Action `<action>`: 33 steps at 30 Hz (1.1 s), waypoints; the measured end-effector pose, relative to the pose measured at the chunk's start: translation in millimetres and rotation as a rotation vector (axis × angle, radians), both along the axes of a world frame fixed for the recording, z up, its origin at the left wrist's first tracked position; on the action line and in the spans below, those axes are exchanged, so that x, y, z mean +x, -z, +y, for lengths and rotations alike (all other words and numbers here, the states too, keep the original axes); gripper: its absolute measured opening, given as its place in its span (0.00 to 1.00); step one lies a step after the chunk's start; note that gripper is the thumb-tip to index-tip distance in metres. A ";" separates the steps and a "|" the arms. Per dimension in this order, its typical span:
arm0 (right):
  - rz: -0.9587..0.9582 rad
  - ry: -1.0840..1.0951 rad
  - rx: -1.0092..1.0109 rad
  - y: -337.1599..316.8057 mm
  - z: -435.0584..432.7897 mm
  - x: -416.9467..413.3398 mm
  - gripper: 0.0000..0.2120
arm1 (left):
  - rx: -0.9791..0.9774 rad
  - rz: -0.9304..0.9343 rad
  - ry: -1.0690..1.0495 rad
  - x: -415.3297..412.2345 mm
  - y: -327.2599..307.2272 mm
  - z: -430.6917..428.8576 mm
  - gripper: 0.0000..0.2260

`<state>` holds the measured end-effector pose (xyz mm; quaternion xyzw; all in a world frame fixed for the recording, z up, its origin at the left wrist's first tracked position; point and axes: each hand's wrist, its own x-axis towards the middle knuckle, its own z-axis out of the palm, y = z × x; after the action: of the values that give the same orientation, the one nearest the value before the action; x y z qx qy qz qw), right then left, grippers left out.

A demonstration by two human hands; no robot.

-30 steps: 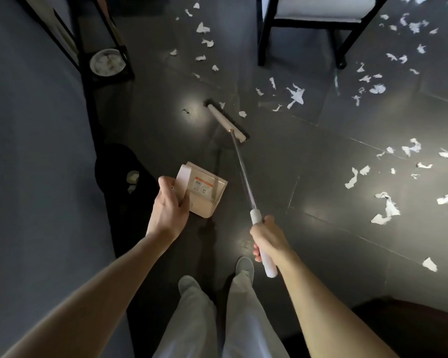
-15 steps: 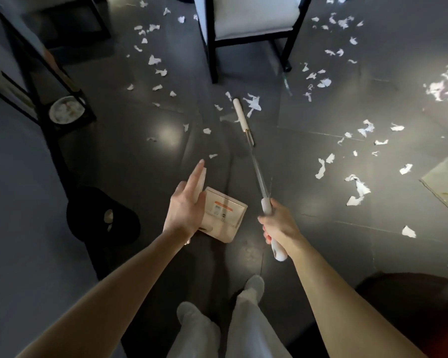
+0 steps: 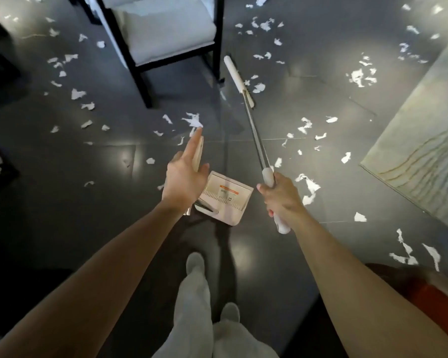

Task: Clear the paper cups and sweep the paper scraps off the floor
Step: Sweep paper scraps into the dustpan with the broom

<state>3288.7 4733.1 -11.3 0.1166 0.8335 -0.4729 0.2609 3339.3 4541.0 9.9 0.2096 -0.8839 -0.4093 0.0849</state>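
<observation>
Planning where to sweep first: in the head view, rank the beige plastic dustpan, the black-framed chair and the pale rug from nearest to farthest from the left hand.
1. Beige plastic dustpan, its handle against the left hand.
2. Black-framed chair with white cushion, ahead, slightly left.
3. Pale patterned rug, far right.

1. Single view: a head-worn wide-angle camera, facing forward and steeply down at the dark floor [image 3: 62, 202].
2. Near field: both forearms, the left hand [image 3: 183, 182], the right hand [image 3: 279, 196] on the broom [image 3: 256, 135], and the wearer's legs [image 3: 194, 306] at bottom centre.
3. Far field: the chair [image 3: 166, 34] at the top and the rug [image 3: 424, 151] at the right edge.
</observation>
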 end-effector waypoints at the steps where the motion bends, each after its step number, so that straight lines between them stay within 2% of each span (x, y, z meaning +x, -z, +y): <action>1: 0.000 0.027 0.001 -2.0 1.9 -16.8 0.10 | 0.013 0.012 0.009 -22.8 -0.2 0.0 0.33; 8: 0.016 0.228 -0.025 -12.6 -2.0 -158.8 0.12 | 0.050 0.045 0.138 -201.1 -8.2 -13.2 0.30; 11: 0.040 0.293 -0.027 -19.4 2.2 -224.1 0.18 | 0.052 0.046 0.203 -281.7 -21.6 -16.0 0.30; 17: 0.088 0.358 -0.002 -15.2 20.5 -367.5 0.17 | 0.066 0.046 0.267 -445.1 -35.8 -2.0 0.29; 19: 0.094 0.370 0.005 -10.2 31.4 -424.4 0.17 | 0.055 0.062 0.286 -507.5 -38.4 8.9 0.29; 25: 0.087 0.335 0.012 -26.4 69.8 -635.7 0.09 | -0.010 0.072 0.198 -708.0 -38.9 34.4 0.28; 33: 0.117 0.260 0.047 -44.0 82.2 -910.5 0.06 | -0.028 0.135 0.203 -969.6 -51.5 55.3 0.27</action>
<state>2378.1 4815.3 32.7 0.2020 0.8360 -0.4889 0.1457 2369.6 4596.3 61.4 0.0897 -0.8986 -0.4165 0.1051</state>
